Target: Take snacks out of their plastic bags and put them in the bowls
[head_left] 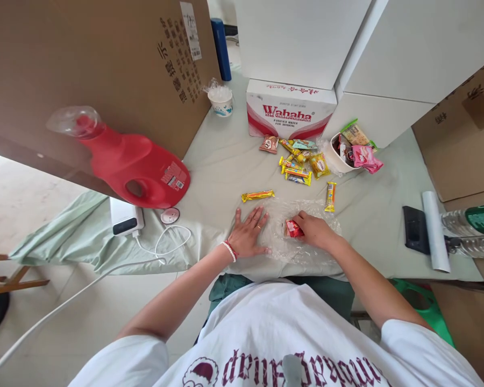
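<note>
My left hand (248,234) lies flat with fingers spread on the cloth, at the left edge of a clear plastic sheet (278,252). In my right hand (312,230) is a small red snack packet (293,228), gripped over the middle of the sheet; the fingers hide part of it. A yellow wrapped snack bar (258,195) lies just beyond my left hand. Another yellow bar (330,196) sits past the sheet's far right corner. Farther back is a pile of wrapped snacks (300,172), in front of a white tub (339,158) with more packets in it.
A Wahaha carton (290,110) stands at the back, near a paper cup (221,102). On the left are a large red jug (141,166), a white power bank (125,217) with a cable, and a big cardboard box (105,64). Plastic bottles (454,221) lie at the right.
</note>
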Tool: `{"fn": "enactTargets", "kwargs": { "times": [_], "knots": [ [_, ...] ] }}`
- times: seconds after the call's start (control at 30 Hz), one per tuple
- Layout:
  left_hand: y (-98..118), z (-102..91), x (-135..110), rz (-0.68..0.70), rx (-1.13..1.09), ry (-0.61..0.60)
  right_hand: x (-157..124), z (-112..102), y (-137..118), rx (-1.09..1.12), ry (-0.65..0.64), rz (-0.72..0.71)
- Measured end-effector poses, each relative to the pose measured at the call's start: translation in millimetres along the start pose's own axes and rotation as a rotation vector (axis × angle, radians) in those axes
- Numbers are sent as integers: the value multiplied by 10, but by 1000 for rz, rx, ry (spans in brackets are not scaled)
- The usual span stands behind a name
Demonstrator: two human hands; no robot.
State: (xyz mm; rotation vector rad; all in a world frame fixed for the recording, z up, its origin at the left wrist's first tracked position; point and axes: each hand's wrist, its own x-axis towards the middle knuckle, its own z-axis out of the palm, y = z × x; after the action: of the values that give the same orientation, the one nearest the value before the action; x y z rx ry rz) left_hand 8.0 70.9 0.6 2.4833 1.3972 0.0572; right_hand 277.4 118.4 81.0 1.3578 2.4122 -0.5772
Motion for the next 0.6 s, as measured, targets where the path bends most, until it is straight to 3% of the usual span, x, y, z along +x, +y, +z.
{"fn": "enactTargets", "kwargs": {
  "times": [0.17,0.27,0.33,0.4,0.6],
  "knots": [
    [23,-54,-138,9,-6,207,-204,85,141,115,41,-11],
    [58,-81,-214,130,-55,340,-329,102,211,166,131,-14],
    [79,-74,-214,197,-119,361,-341,107,204,158,164,-15],
    [98,-46,-170,181,-150,321,-303,104,157,115,169,-14],
    [147,72,-37,2,-14,43,-179,63,-3,-9,85,-39]
  ]
}}
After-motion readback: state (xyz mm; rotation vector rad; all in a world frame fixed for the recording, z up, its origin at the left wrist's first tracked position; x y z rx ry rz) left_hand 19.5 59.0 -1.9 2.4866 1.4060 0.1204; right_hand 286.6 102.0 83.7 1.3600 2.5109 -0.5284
